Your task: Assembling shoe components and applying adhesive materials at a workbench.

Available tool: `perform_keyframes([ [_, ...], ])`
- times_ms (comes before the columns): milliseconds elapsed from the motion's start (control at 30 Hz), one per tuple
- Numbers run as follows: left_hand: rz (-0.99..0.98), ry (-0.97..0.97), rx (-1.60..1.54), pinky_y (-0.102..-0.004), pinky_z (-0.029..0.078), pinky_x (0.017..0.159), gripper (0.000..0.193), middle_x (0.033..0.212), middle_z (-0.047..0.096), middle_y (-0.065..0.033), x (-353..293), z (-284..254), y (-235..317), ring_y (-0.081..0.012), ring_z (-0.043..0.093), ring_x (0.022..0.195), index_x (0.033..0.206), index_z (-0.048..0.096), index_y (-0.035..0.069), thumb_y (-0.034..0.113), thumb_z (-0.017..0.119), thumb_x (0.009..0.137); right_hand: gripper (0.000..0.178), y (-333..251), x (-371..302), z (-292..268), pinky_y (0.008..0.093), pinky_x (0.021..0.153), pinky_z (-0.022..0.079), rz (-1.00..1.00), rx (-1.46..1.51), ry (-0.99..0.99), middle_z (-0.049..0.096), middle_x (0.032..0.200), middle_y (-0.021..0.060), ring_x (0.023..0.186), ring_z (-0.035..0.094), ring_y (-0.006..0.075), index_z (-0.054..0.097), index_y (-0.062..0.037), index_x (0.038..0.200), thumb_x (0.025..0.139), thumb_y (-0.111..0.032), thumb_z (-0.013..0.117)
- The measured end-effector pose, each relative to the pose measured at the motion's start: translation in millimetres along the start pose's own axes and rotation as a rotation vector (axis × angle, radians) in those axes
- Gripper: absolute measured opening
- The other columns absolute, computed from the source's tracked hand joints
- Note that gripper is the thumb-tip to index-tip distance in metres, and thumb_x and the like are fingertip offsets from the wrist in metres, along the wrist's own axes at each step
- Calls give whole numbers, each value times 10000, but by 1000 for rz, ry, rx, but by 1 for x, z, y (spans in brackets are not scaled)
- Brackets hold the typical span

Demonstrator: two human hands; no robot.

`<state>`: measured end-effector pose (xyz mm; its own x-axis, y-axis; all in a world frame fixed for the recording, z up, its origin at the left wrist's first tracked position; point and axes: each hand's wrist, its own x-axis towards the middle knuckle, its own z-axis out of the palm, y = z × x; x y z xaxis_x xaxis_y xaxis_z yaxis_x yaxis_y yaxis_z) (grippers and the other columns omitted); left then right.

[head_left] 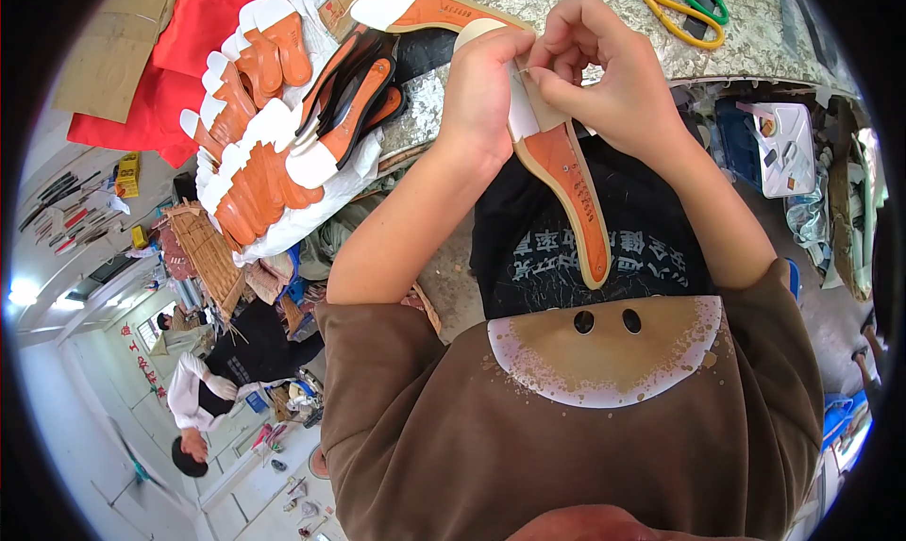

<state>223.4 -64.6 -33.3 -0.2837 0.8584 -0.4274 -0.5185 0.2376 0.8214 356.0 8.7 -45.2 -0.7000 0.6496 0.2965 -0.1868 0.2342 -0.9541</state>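
A shoe insole [566, 187], orange-brown with a pale edge and a white front part, hangs between my hands with its narrow heel end pointing down toward my lap. My left hand [481, 93] is closed around its front end, thumb along the upper side. With thumb and fingertips pinched together, my right hand [609, 74] holds the edge of a thin beige piece [549, 112] lying across the insole's middle; how far it is attached I cannot tell. Just beyond the left hand, another insole [434, 11] with a white toe lies on the worn table.
Black-edged insoles [354, 107] are stacked left of my left hand. Farther left, several orange-and-white insoles [260, 197] lie overlapping on white sheeting. Scissors [694, 13] with green and yellow handles rest at the table's far right. A black cloth [500, 249] covers my lap.
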Motion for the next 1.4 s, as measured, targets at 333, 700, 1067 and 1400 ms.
perform_keyframes([
  [333,-24,87,-44,-328,525,693,181,815,596,-53,-1,8,1,-147,620,761,778,565,67,134,445,897,246,14,-2,-6,204,714,452,122,263,-22,606,870,-6,751,527,40,480,-81,944,815,-14,679],
  [700,-23,92,-9,-365,553,701,167,827,595,-74,-4,10,5,-186,642,759,795,551,61,137,449,904,208,19,-2,-9,219,709,480,276,476,1,631,914,1,819,581,56,484,-110,932,849,-47,664],
  [1067,-13,160,8,-327,521,717,136,855,621,-73,-4,11,8,-174,632,788,857,589,32,134,514,905,145,29,-1,-22,203,714,411,331,697,34,592,908,-9,785,525,63,515,-105,919,868,-75,648],
  [1400,-31,195,11,-334,519,738,140,870,640,-80,-3,6,7,-181,636,803,897,608,25,145,535,902,145,19,-42,-39,205,614,411,270,410,-83,530,725,-51,658,497,45,586,-38,795,889,-103,675],
])
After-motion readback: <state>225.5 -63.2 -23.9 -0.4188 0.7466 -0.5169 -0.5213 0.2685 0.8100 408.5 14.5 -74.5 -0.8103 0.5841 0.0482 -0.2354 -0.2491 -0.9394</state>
